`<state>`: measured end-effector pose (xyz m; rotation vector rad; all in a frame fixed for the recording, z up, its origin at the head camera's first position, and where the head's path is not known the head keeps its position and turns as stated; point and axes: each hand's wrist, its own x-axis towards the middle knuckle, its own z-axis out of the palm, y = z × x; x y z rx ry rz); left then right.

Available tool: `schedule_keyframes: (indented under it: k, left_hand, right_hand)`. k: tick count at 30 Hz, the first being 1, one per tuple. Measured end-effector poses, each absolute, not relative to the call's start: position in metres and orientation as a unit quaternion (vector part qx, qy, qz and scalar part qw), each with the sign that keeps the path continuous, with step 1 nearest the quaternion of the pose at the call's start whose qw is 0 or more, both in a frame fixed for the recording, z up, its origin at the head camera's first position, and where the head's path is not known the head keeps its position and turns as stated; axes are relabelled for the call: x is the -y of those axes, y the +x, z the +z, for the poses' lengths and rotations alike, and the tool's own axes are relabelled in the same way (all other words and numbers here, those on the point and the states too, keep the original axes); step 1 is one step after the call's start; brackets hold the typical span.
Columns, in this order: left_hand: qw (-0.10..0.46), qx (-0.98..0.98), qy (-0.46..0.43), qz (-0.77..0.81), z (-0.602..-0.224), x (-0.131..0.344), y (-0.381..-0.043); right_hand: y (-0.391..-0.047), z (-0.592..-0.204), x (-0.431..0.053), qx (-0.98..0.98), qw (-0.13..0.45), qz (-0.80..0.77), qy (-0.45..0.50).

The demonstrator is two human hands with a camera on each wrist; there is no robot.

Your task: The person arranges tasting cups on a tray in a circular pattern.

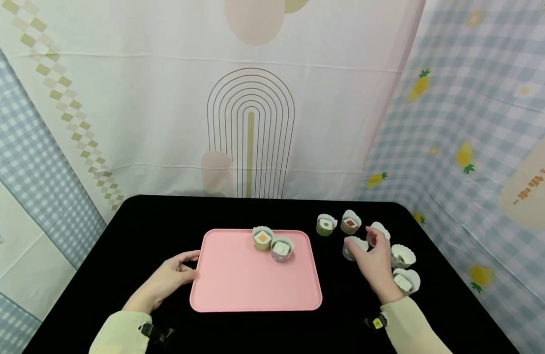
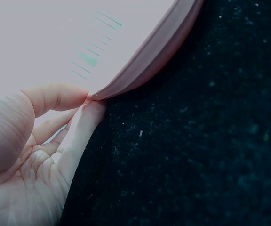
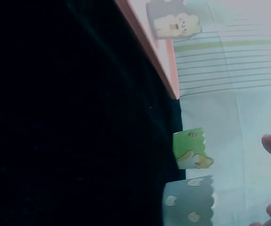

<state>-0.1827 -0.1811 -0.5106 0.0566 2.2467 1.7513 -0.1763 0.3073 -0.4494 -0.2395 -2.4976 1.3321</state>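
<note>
At the left edge of a pink tray (image 1: 255,287), my left hand (image 1: 166,278) pinches the rim between thumb and finger; the left wrist view shows this grip closely. On the tray's far part stand a yellowish paper cup (image 1: 262,241) with an orange-and-white piece and a grey paper cup (image 1: 281,250) with a white piece. My right hand (image 1: 378,265) hovers over the paper cups at the right, thumb and fingers apart. Closest to its thumb is a blue-grey patterned cup (image 3: 188,203). Beyond the fingers a pale cup (image 1: 380,229) is partly covered.
Beyond the right hand stand a green cup (image 1: 325,225) and a brownish cup (image 1: 350,222). Two more white-rimmed cups, one scalloped (image 1: 404,255) and one lower (image 1: 407,281), are beside the right wrist. A black cloth-covered table (image 1: 166,221) meets hanging curtains (image 1: 166,123).
</note>
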Motion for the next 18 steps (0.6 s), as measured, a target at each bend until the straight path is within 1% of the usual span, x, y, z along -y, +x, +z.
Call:
schedule_keyframes:
  k: [2,7,10,14,18]
  left_hand:
    - [0.145,-0.781,0.015,0.608,-0.511,0.181,-0.183]
    - [0.144,-0.782,0.010,0.606,-0.511,0.181,-0.183]
    - [0.146,-0.780,0.012,0.608,-0.510,0.181,-0.183]
    - [0.149,-0.778,0.015,0.610,-0.509,0.180,-0.182]
    - [0.145,-0.775,0.021,0.615,-0.508,0.180,-0.181]
  right_hand:
    - [-0.177,-0.453,-0.309,0.865,0.137,0.473,-0.100]
    - [-0.183,-0.466,-0.315,0.828,0.066,0.542,-0.126]
    - [-0.187,-0.476,-0.316,0.794,0.034,0.588,-0.147]
    - [-0.192,-0.489,-0.315,0.777,0.018,0.608,-0.165]
    - [-0.193,-0.494,-0.314,0.788,0.014,0.595,-0.156]
